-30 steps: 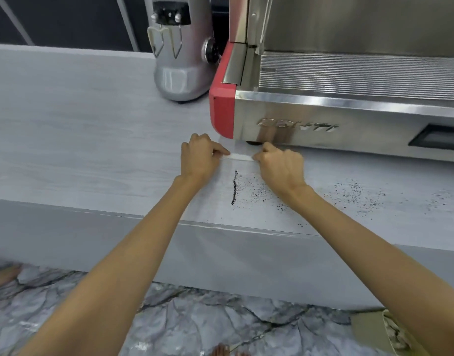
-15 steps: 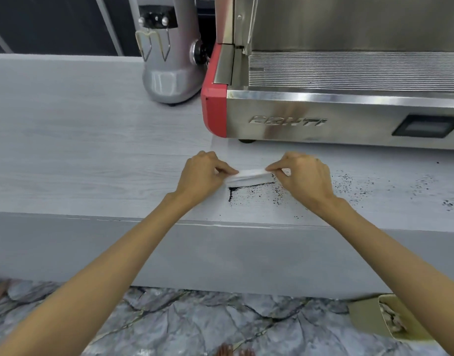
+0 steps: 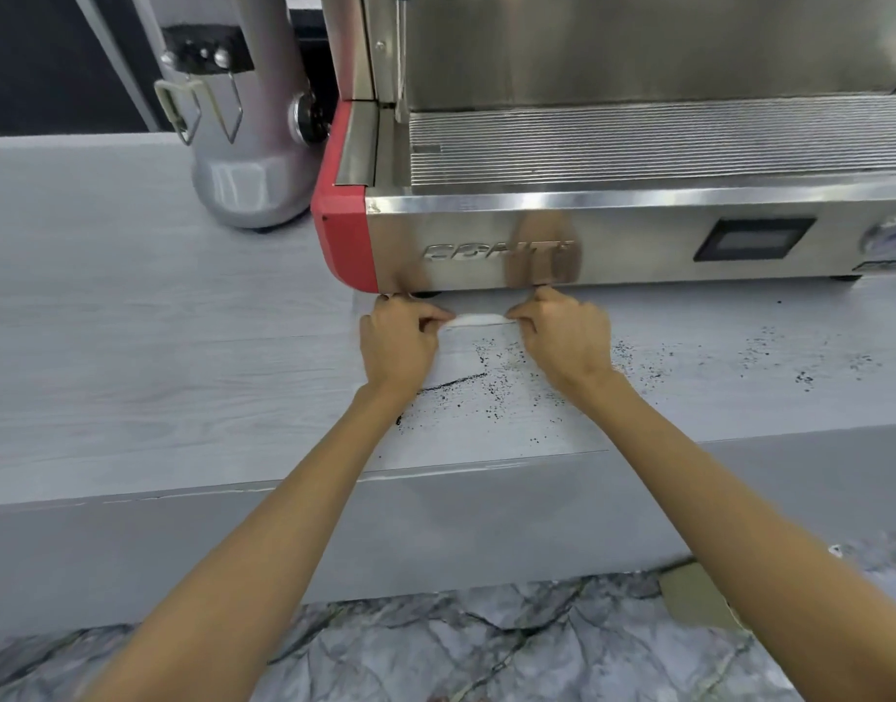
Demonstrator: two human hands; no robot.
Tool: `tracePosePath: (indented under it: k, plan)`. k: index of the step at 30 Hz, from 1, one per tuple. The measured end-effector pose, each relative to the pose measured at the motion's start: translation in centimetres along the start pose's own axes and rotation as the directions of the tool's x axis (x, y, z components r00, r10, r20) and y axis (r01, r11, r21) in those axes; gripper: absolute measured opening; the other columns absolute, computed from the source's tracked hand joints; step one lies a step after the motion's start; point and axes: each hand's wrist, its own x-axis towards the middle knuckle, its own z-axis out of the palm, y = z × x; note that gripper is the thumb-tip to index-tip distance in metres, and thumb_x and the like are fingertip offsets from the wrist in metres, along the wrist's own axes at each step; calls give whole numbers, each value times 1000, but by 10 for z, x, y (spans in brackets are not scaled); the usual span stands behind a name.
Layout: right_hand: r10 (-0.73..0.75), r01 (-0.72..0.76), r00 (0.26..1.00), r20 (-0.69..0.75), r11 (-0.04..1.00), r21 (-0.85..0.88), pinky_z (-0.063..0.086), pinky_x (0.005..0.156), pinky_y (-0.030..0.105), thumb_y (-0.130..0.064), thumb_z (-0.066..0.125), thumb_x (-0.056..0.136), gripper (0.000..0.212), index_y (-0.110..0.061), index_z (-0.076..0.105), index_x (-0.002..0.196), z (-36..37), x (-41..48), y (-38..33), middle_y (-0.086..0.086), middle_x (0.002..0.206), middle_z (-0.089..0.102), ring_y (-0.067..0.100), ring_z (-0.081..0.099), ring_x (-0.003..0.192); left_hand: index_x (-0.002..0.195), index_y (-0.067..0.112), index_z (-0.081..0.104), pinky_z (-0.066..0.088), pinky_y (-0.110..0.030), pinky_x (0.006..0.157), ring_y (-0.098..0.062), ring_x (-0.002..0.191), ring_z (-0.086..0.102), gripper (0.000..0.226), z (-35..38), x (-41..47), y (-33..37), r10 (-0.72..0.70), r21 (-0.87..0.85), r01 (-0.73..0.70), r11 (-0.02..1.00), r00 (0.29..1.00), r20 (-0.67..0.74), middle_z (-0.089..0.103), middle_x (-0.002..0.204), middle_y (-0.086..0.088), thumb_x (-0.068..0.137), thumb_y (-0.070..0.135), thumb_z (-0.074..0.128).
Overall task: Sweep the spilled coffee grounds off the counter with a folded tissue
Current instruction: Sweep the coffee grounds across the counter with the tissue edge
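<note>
A white folded tissue point(image 3: 478, 320) is stretched flat between my two hands, low on the grey counter point(image 3: 131, 357) just in front of the espresso machine's base. My left hand point(image 3: 397, 342) pinches its left end and my right hand point(image 3: 565, 339) pinches its right end. Dark coffee grounds point(image 3: 491, 392) lie on the counter nearer to me than the tissue, some gathered in a thin dark line point(image 3: 453, 383) and the others scattered. More specks point(image 3: 770, 349) spread to the right of my right hand.
A steel espresso machine point(image 3: 638, 235) with a red corner stands right behind my hands. A grey grinder point(image 3: 243, 144) sits to its left. The counter's front edge point(image 3: 435, 476) is close below the grounds. A beige bin point(image 3: 694, 597) shows on the marble floor at right.
Both hands with the tissue pulled toward the counter's edge, gathering grounds into a line, then moved back up against the machine's base. The swept line now lies behind them, nearer the edge.
</note>
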Motion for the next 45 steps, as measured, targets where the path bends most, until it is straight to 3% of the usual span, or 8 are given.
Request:
tracePosePath:
  k: [8, 14, 20, 23, 28, 32, 39, 45]
  plan:
    - [-21, 14, 997, 76, 996, 88, 36, 57, 25, -17, 53, 92, 22, -22, 74, 99, -24, -31, 1, 3, 97, 69, 30, 66, 76, 95, 26, 73, 32, -30, 74, -18, 86, 45, 18, -14, -18, 0, 116, 105, -139, 985, 973, 200, 40, 66, 10, 87, 17, 60]
    - [-17, 1, 995, 102, 988, 152, 21, 48, 14, -18, 58, 89, 20, -26, 75, 94, -44, -52, 4, -3, 92, 70, 25, 65, 77, 90, 27, 75, 39, -30, 77, -17, 86, 50, 17, -26, -38, 1, 60, 6, -64, 998, 966, 251, 57, 77, 2, 84, 16, 63]
    - [17, -18, 1000, 10, 997, 70, 32, 60, 26, -17, 52, 92, 24, -25, 72, 103, -31, -9, 13, 2, 101, 68, 30, 64, 85, 93, 21, 75, 51, -32, 72, -23, 85, 64, 17, -8, -19, 22, -70, -146, 78, 986, 996, 59, 75, 92, -5, 82, 14, 64]
    - [-6, 9, 997, -75, 999, 41, 36, 56, 29, -13, 52, 89, 25, -20, 73, 101, -20, -2, 19, 6, 93, 70, 36, 65, 72, 93, 24, 74, 51, -35, 75, -26, 84, 64, 19, 6, -13, 26, -112, -129, 112, 985, 994, 8, 76, 90, -5, 83, 14, 62]
    - [-18, 17, 993, -113, 1000, -9, 46, 54, 33, -5, 53, 84, 27, -17, 75, 93, -12, -5, 24, 9, 88, 71, 38, 66, 60, 98, 29, 72, 31, -32, 79, -25, 102, 53, 24, 17, -6, 32, -78, 59, 76, 995, 996, 36, 72, 96, -1, 88, 15, 55]
    - [49, -48, 998, 40, 998, -31, 37, 64, 28, -11, 46, 92, 31, -24, 72, 104, -14, -7, 30, 2, 110, 69, 33, 65, 91, 97, 27, 73, 32, -33, 83, -24, 106, 51, 24, 15, -4, 35, -20, 87, 12, 996, 995, 94, 73, 100, 1, 88, 12, 55]
    - [14, -18, 995, 100, 999, 39, 37, 62, 27, -17, 52, 91, 24, -23, 73, 99, -35, -37, 30, 1, 101, 69, 29, 65, 87, 94, 26, 74, 33, -31, 77, -23, 98, 50, 17, -1, -25, 27, 108, 63, -126, 990, 964, 242, 57, 79, 2, 86, 18, 61]
    - [-41, 22, 989, 143, 991, 133, 36, 63, 26, -26, 58, 89, 17, -29, 74, 94, -50, -48, 14, -7, 99, 70, 20, 65, 89, 92, 30, 74, 41, -39, 87, -23, 94, 51, 17, -32, -42, 14, 95, 67, -115, 991, 964, 250, 65, 85, -2, 85, 19, 62]
